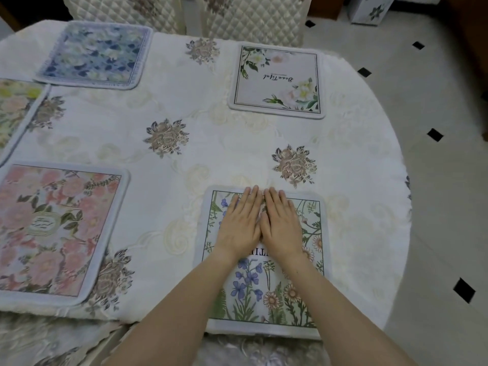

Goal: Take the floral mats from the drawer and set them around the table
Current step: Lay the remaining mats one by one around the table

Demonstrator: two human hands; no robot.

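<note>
On the table [184, 107] five floral mats — left hand [239, 225] and right hand [281, 225] flat on the nearest mat [264, 294].

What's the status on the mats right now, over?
Left hand and right hand both flat, pressing the wildflower mat at the near edge. Four other mats laid on the tablecloth. Nothing in the way.
</note>
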